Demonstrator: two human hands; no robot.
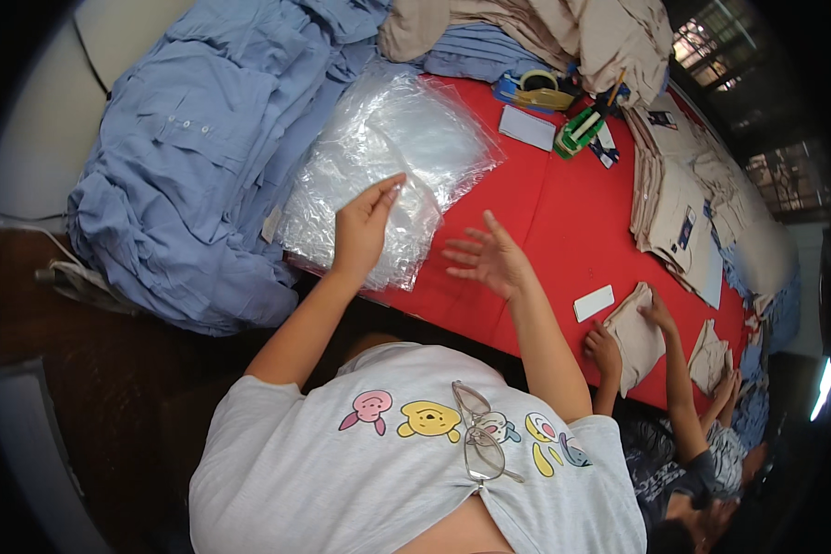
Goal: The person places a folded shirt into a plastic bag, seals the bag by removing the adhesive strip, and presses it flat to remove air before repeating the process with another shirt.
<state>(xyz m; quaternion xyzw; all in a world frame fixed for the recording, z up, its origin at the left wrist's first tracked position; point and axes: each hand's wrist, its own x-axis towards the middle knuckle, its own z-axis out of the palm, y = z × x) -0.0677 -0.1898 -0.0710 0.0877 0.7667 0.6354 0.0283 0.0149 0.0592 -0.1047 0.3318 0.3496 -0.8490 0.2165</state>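
My left hand (pixel 362 233) is over a heap of clear plastic bags (pixel 443 125), thumb and forefinger pinched together. A shiny bit of clear film shows at the fingertips, seemingly the edge of one bag; its outline blends into the bags beneath. To the right, my right hand (pixel 489 258) is held above the red tabletop (pixel 549 235), palm turned toward the bags. Its fingers are spread and hold nothing.
Blue shirts (pixel 203 166) are piled left of the bags. Tape dispensers (pixel 535 92), a green one (pixel 577 132) and white cards (pixel 526 127) lie behind. Folded beige garments (pixel 669 189) stand right. Nearby, a co-worker's hands (pixel 605 354) handle beige cloth (pixel 637 337) beside a white box (pixel 594 303).
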